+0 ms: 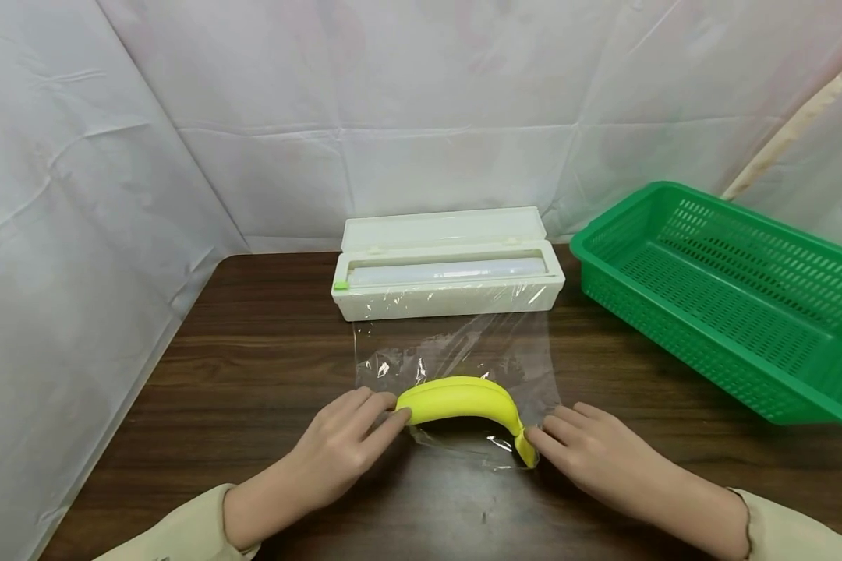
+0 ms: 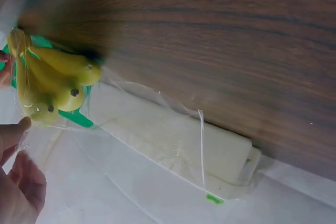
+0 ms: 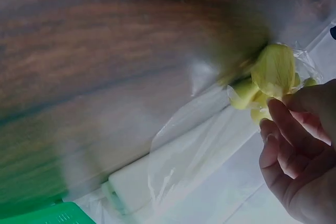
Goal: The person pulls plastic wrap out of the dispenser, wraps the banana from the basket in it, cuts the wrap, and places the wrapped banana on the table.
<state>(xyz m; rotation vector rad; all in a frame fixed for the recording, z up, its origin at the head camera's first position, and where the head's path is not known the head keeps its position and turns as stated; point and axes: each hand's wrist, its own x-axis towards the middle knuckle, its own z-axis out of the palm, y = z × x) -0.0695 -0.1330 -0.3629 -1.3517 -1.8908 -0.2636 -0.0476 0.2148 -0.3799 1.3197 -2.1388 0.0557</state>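
Basket [image 1: 673, 335] (green, its walls perforated) at right on a dark, wood-grained table [image 1: 252, 351]; a pale, creased cloth [image 1: 449, 101] behind.

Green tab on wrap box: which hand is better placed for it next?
Left hand, probably: the green tab lies closer, straight ahead of it; the right hand is by the bananas' stem.

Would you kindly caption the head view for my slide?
Left hand and right hand at either end of yellow bananas, clear film stretching from a white box.

Bananas [image 1: 456, 397]: yellow, some tips dark. Tabletop [image 1: 252, 351]: dark brown, streaked wood grain. Box [image 1: 445, 253]: white with lime-green tab [image 1: 341, 286]; basket [image 1: 673, 351]: green.
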